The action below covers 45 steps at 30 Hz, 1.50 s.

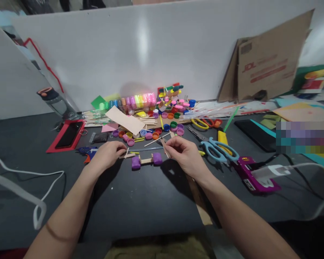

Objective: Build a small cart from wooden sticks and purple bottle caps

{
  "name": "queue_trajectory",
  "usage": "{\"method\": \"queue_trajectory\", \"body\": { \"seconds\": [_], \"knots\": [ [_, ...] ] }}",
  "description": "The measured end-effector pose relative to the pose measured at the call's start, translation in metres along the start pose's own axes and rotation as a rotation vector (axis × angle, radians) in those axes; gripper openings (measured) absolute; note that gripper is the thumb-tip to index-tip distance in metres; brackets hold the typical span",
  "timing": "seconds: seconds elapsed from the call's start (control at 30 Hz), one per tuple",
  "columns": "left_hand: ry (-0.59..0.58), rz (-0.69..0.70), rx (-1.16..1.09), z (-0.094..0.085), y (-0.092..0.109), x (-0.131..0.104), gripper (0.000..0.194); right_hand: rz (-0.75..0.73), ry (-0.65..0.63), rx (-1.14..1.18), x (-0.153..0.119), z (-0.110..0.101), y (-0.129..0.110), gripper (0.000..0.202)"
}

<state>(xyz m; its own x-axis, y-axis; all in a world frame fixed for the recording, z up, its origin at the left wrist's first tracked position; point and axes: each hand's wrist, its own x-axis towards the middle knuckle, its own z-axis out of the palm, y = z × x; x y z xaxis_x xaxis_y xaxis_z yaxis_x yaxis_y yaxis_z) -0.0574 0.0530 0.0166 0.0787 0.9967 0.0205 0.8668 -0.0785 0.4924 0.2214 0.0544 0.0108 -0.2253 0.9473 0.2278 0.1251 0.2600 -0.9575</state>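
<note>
Between my hands, on the dark tabletop, lies a small build of pale wooden sticks (145, 160) with a purple lump at each end, the left lump (136, 162) and the right lump (157, 158). My left hand (110, 155) is closed, its fingertips at a short thin stick (127, 151) beside a flat wooden piece (129, 155). Whether those fingers grip the stick is hard to see. My right hand (185, 153) pinches a small brown strip (163, 144) between thumb and forefinger, slightly above the table. A thin pale sliver shows under its fingertips.
Blue-handled scissors (218, 149) and a purple power strip (256, 176) lie to the right. A glue gun (88, 153) and a phone (68, 135) are at left. Colourful caps (156, 135) and a pale card (125, 120) stretch behind. A water bottle (59, 104) stands back left.
</note>
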Motion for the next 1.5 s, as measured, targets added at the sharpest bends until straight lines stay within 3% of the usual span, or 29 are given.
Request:
{"method": "queue_trajectory", "body": {
  "seconds": [0.13,0.23,0.37,0.47,0.57,0.7,0.77,0.8,0.97,1.13,1.3,1.5],
  "knots": [
    [0.154,0.008,-0.150,-0.003,0.016,-0.008,0.030,0.012,-0.012,0.043,0.000,0.001,-0.002,0.018],
    [0.085,0.088,-0.363,0.002,0.045,-0.019,0.032,0.024,-0.041,0.094,-0.005,0.007,-0.009,0.018],
    [-0.007,0.111,-0.700,0.022,0.079,-0.037,0.026,0.018,-0.090,0.114,-0.017,0.022,-0.018,0.018],
    [0.015,0.057,-0.950,0.035,0.086,-0.045,0.018,0.008,-0.107,0.101,-0.024,0.032,-0.017,0.017],
    [0.033,0.041,-1.012,0.041,0.084,-0.047,0.015,-0.001,-0.130,0.073,-0.023,0.030,-0.016,0.015],
    [0.118,0.024,-1.013,0.040,0.077,-0.047,0.015,-0.015,-0.078,-0.073,-0.011,-0.003,-0.024,0.015],
    [0.164,0.012,-1.033,0.039,0.072,-0.046,0.014,-0.010,-0.021,-0.665,-0.003,-0.029,-0.029,0.017],
    [0.177,0.008,-1.050,0.040,0.069,-0.045,0.014,0.063,-0.024,-1.022,-0.001,-0.042,-0.031,0.017],
    [0.159,0.013,-1.183,0.042,0.059,-0.045,0.011,0.290,-0.022,-1.472,-0.007,-0.091,-0.026,0.018],
    [0.105,-0.051,-1.364,0.040,0.065,-0.046,0.006,0.408,-0.132,-1.621,-0.019,-0.110,-0.008,0.019],
    [0.116,-0.058,-1.459,0.035,0.072,-0.047,0.005,0.455,-0.157,-1.615,-0.005,-0.117,0.005,0.013],
    [0.103,-0.058,-1.519,0.023,0.075,-0.051,0.006,0.423,-0.114,-1.525,-0.013,-0.134,-0.002,0.013]
  ]
}}
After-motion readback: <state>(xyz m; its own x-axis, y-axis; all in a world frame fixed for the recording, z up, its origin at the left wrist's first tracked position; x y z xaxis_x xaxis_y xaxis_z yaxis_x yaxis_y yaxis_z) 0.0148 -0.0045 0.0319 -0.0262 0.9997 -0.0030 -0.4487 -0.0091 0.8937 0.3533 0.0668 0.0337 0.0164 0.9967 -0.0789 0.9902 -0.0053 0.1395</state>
